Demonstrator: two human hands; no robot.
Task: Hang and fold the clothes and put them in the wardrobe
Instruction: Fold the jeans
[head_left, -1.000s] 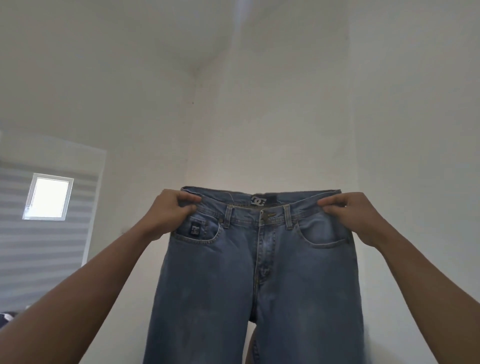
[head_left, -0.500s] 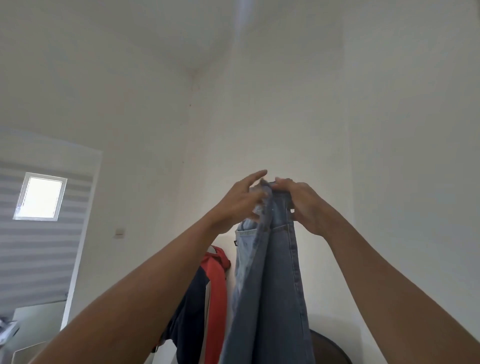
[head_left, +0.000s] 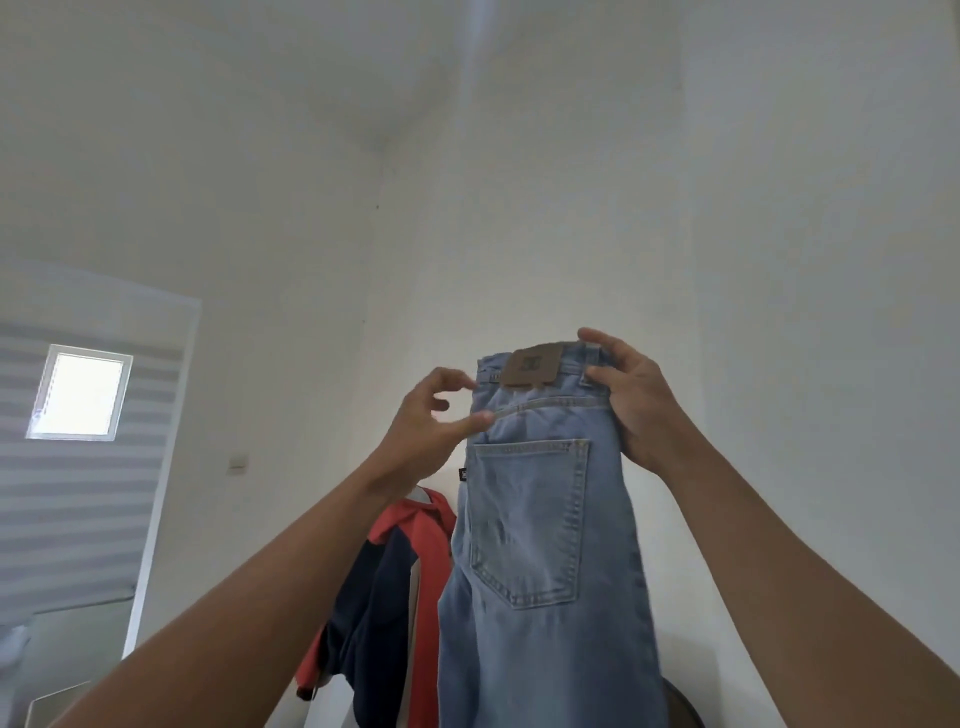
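1. Holding the jeans (head_left: 540, 545) high before the white wall (head_left: 519, 234), doubled lengthwise, back pocket (head_left: 527, 519) and brown leather patch (head_left: 530, 365) toward the camera, legs hanging down out of view
2. Gripping the waistband (head_left: 571, 371) at its right end with the right hand (head_left: 631, 400), thumb in front, fingers over the top edge; probably carrying most of the weight there
3. Touching the left edge just under the waistband with the left hand (head_left: 431, 431), fingers half curled, thumb tip on the cloth; not possible to tell whether pinching or only touching
4. Denim, so probably rather heavy, thick and a little stiff, yet soft enough to bend; not slippery, not fragile
5. Best to take hold at the waistband, firm thanks to doubled cloth and seams; better not to pull by the patch or pocket alone
6. For the next fold, probably necessary to bring one hand low on the legs; some risk of swinging and opening if held at one corner only
7. Behind, lower left, a red and navy garment (head_left: 395, 582) hanging near the wall; no wardrobe in view
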